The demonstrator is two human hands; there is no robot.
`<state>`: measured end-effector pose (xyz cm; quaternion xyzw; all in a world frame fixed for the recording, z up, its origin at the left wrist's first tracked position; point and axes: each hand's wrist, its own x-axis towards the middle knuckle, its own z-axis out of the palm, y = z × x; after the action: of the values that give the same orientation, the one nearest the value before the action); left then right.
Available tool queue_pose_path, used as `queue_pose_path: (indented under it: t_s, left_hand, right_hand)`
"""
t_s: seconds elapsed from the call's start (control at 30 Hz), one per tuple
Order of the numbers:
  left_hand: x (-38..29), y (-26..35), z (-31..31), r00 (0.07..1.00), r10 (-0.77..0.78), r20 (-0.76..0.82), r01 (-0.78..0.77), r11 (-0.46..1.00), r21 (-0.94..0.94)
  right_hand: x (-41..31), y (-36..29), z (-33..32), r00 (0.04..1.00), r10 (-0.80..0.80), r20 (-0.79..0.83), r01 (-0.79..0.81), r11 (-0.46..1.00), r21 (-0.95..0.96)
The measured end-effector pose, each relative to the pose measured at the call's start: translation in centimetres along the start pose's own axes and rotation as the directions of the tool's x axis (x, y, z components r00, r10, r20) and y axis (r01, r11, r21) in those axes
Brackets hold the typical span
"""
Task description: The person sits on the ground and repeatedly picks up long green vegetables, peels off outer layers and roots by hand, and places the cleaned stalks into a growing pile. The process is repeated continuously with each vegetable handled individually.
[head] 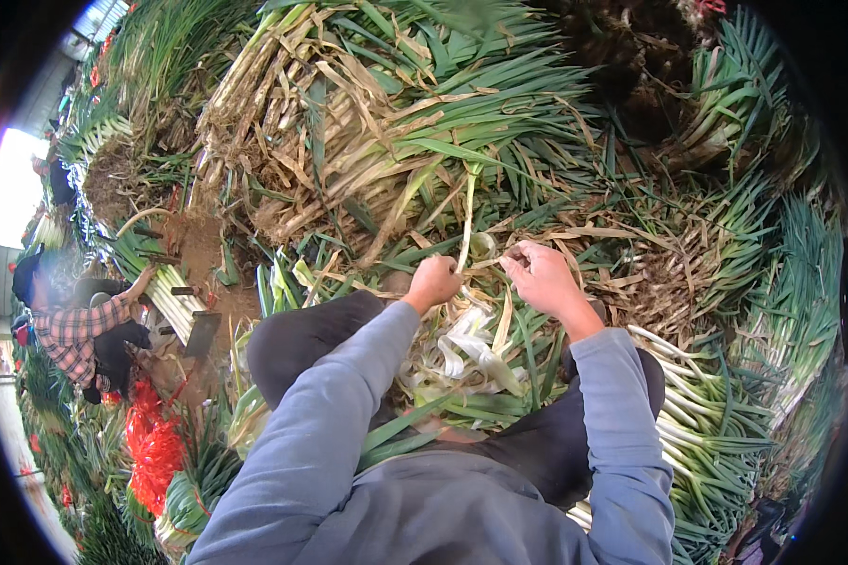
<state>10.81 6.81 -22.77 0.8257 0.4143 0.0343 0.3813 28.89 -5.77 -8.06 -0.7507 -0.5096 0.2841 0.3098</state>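
Note:
My left hand (pixel 434 282) is closed around the lower part of a Welsh onion stalk (pixel 468 215), whose green leaves point away from me. To its right, my right hand (pixel 543 279) has thumb and fingers pinched together on a thin, dry strip of leaf (pixel 486 265) that stretches toward the left hand. The stalk's root end is hidden by the left fist. Below both hands, between my knees, lies a heap of white and green peeled leaves (pixel 466 346).
Ahead lies a large pile of unpeeled Welsh onions (pixel 339 162). Peeled white stalks (pixel 678 417) lie beside my right leg. At left, a person in a plaid shirt (pixel 85 332) handles a bundle (pixel 169 293) in a metal-posted rack. Red plastic twine (pixel 152 448) hangs nearer me.

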Motion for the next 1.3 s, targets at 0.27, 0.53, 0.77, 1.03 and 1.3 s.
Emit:
queue_pose_path:
  t_s: [0.27,0.53,0.77,1.03,1.3]
  left_hand:
    - [-10.0,7.9,-2.8,0.998,0.058,0.011,-0.053,0.972,-0.228]
    - [-19.9,15.3,-4.3,0.966,0.192,0.173,-0.1,0.895,-0.435]
    - [-22.6,17.1,-4.8,0.902,0.357,0.242,-0.25,0.89,-0.381]
    - [-23.6,15.8,-2.6,0.829,0.529,0.183,-0.475,0.838,-0.271]
    - [-23.2,15.9,-0.3,0.825,0.539,0.169,-0.459,0.814,-0.356]
  right_hand:
    - [-0.9,3.2,1.5,0.898,0.397,0.188,-0.439,0.788,0.431]
    - [-3.6,2.1,3.1,0.817,0.377,0.436,-0.564,0.368,0.739]
    - [-6.7,1.4,0.2,0.879,0.424,0.218,-0.296,0.127,0.947]
    - [-13.3,-2.0,-4.2,0.946,0.314,-0.083,0.009,0.231,0.973]
    - [-19.3,-2.0,-9.5,0.877,0.213,-0.43,0.322,0.404,0.856]
